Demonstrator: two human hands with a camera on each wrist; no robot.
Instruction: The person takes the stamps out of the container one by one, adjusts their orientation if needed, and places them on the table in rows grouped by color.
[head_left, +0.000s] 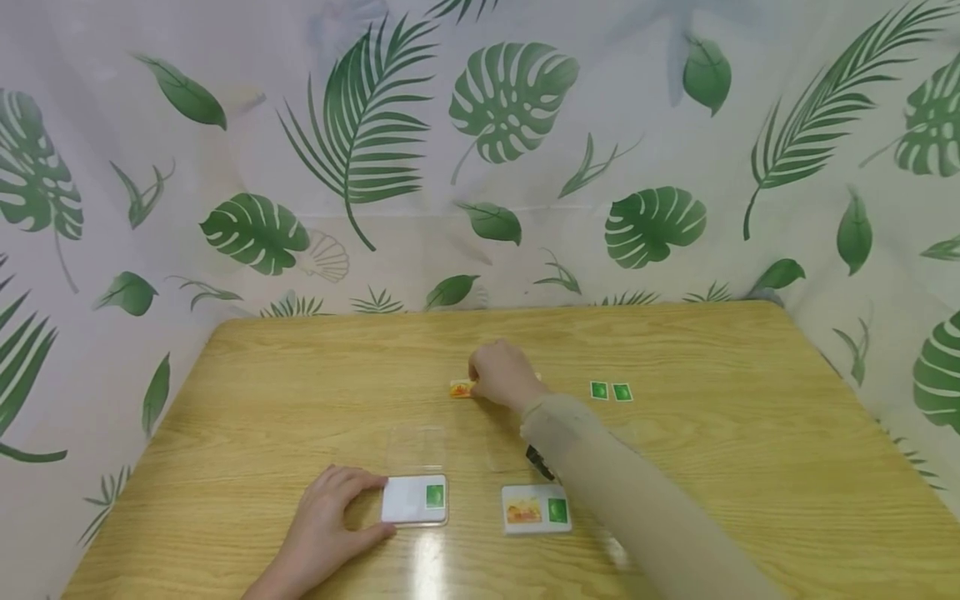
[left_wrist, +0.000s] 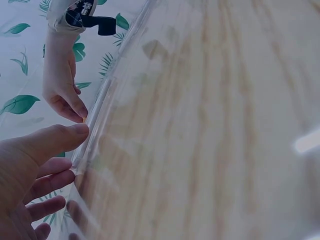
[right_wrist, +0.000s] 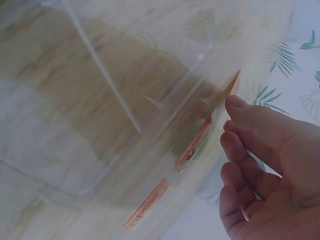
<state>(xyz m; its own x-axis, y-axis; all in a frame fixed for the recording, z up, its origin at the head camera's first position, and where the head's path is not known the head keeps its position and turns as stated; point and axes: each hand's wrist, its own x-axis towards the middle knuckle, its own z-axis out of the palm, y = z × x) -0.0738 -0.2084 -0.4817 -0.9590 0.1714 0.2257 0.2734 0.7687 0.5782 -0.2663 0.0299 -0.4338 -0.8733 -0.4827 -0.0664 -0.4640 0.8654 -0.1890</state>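
My left hand holds a shallow clear plastic case by its left corners, thumb at the near one and index finger at the far one. Inside lies a white card bearing a green picture piece on its right. Farther off, my right hand pinches a small orange picture piece between thumb and fingertip, just above the table. Two more orange pieces lie beside that hand. Another white card carries an orange picture and a green one.
Two green picture pieces lie side by side right of my right hand. Clear plastic lids rest behind the cases, one partly under my right forearm. The wooden table meets a leaf-print curtain at its back.
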